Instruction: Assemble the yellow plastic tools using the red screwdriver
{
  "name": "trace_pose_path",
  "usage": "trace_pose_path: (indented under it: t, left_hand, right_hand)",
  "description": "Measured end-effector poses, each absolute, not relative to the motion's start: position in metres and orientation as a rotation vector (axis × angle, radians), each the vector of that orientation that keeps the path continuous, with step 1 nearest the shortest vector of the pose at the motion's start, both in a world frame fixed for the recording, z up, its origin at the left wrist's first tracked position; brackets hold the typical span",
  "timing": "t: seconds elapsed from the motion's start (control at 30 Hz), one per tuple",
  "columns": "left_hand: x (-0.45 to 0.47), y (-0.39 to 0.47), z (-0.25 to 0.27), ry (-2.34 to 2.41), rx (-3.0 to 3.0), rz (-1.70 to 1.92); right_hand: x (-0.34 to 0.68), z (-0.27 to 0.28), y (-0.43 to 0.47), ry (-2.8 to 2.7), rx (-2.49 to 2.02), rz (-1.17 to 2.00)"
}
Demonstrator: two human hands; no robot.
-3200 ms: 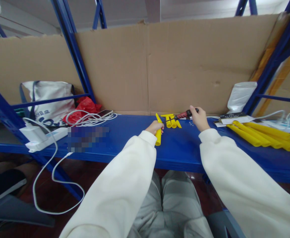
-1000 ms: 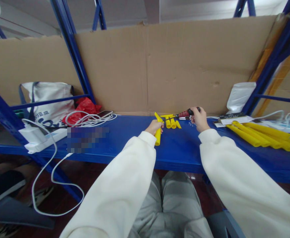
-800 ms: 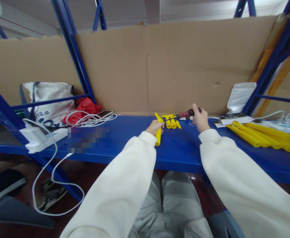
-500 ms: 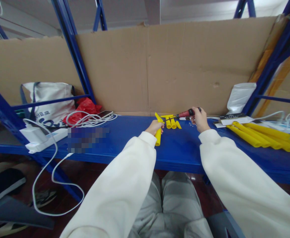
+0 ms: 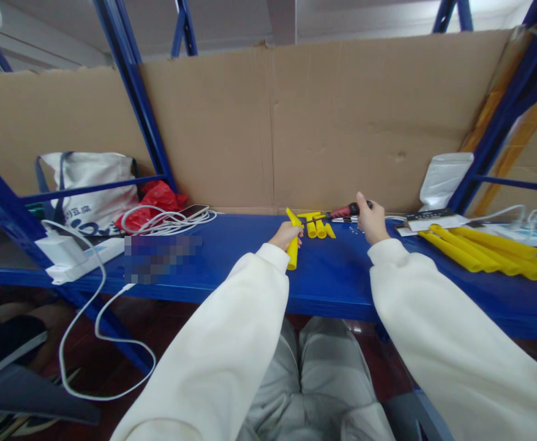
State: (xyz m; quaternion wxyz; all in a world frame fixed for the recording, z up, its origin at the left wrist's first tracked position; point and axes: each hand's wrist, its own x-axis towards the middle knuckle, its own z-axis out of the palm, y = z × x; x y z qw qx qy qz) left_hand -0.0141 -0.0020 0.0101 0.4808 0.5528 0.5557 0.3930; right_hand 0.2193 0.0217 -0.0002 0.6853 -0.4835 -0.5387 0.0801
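My left hand (image 5: 287, 234) is closed around a yellow tube (image 5: 292, 258), which stands tilted just above or on the blue tabletop. My right hand (image 5: 370, 219) grips the back end of a red-and-black screwdriver (image 5: 341, 212). Its dark shaft points left and reaches the tube beside my left fingers; whether the tip enters the tube is too small to make out. Between my hands lie several short yellow tube pieces (image 5: 321, 229), one of them with a pointed end. Tiny pale bits (image 5: 354, 231) are scattered near my right hand.
Long yellow tubes (image 5: 484, 251) lie in a pile at the right, beside a white pouch (image 5: 445, 180). To the left are a power strip (image 5: 89, 260), coiled white cable (image 5: 169, 223), a red bag (image 5: 160, 197) and a cloth bag (image 5: 96, 184). A cardboard wall (image 5: 341, 122) closes the back.
My right hand's fingers have shifted on the screwdriver handle, with the thumb now raised. My left hand and the yellow tube are almost where they were.
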Motion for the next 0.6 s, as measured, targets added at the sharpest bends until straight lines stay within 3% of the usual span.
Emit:
trace_pose_path:
  t: [0.6]
  left_hand:
    - [-0.0140, -0.0086, 0.0144, 1.347, 1.354, 0.997]
  right_hand:
    - [0.2136, 0.0038, 0.0165, -1.037, -1.153, 0.471]
